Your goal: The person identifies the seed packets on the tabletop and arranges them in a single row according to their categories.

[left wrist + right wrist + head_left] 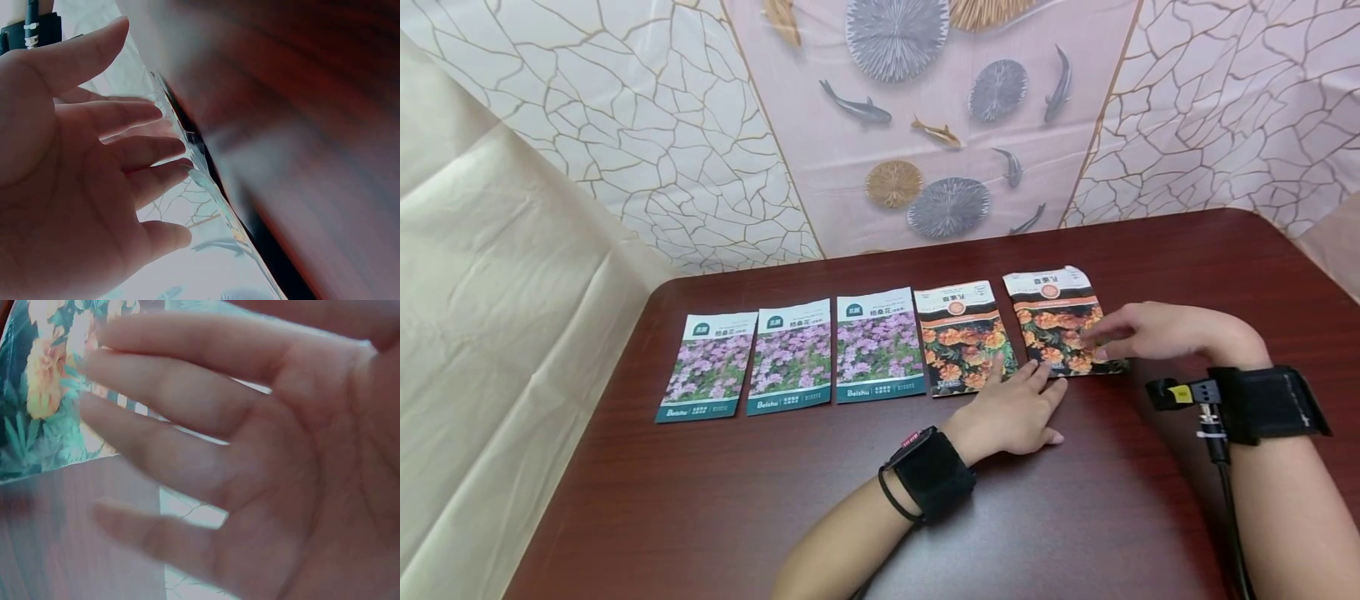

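Observation:
Two orange-flower seed packets lie side by side on the right part of the table: a left one [964, 337] and a rightmost one [1060, 321]. My left hand [1006, 417] is spread palm down, its fingertips at the lower edges of both packets. In the left wrist view its fingers [150, 150] are extended and apart. Over the right side of the rightmost packet, my right hand [1142, 332] reaches in with extended fingers. The right wrist view shows those fingers [181, 387] straight beside the printed orange flowers [45, 381]; whether they touch the packet I cannot tell.
Three purple-flower seed packets, a left [709, 367], a middle [790, 358] and a right one [880, 346], continue the row leftward. All lie on a dark red-brown wooden table [760, 500]. A patterned cloth [925, 142] hangs behind the back edge, and pale fabric [497, 292] hangs at left.

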The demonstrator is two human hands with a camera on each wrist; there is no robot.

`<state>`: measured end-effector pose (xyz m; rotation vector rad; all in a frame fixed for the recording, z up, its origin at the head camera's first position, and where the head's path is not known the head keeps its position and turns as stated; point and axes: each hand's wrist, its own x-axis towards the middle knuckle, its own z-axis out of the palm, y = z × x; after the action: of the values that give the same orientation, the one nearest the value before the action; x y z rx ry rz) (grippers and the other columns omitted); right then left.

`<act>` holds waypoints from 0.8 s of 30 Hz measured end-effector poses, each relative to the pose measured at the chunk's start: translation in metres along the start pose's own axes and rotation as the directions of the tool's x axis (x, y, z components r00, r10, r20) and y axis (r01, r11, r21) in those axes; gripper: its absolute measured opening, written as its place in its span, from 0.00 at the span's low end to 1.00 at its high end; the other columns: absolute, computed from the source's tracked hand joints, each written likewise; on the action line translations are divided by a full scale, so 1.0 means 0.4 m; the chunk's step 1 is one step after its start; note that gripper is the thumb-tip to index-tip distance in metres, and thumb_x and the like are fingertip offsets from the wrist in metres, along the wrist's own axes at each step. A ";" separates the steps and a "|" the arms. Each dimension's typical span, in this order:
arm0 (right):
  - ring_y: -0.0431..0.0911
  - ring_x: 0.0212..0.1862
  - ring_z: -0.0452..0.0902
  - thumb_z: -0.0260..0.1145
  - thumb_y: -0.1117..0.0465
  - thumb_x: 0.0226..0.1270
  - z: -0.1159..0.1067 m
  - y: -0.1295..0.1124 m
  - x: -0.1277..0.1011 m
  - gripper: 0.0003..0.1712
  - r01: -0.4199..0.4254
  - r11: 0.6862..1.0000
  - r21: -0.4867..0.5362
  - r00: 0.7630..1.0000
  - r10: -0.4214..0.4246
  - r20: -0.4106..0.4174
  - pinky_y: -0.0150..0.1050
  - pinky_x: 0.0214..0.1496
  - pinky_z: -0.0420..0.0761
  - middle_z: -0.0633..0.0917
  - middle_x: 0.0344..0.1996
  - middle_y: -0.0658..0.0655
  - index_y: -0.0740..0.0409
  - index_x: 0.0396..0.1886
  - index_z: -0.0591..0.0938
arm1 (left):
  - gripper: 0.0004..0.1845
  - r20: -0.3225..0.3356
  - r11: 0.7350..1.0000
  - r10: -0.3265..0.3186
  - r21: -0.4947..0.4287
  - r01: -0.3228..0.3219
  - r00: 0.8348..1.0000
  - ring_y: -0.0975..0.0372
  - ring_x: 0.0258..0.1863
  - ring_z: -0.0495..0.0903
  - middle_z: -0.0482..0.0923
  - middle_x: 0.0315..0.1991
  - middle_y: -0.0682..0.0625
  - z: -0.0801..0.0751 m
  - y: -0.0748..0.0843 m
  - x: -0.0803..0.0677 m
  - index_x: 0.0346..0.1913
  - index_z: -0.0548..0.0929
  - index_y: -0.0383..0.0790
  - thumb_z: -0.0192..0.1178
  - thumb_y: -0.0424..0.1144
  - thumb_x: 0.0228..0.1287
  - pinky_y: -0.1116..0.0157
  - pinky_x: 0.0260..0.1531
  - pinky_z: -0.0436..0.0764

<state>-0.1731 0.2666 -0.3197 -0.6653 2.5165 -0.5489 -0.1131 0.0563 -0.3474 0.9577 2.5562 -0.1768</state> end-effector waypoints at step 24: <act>0.62 0.58 0.66 0.61 0.57 0.63 0.003 0.031 -0.002 0.25 -0.028 0.998 0.053 0.999 0.026 0.029 0.56 0.51 0.71 0.74 0.54 0.67 0.67 0.56 0.75 | 0.35 0.047 0.999 0.007 0.034 -0.009 0.999 0.66 0.69 0.36 0.38 0.72 0.57 0.004 0.023 -0.021 0.71 0.48 0.62 0.44 0.62 0.62 0.55 0.66 0.32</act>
<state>-0.1761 0.2768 -0.3264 -0.6141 2.4722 -0.5905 -0.1011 0.0578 -0.3452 0.9649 2.5134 -0.2384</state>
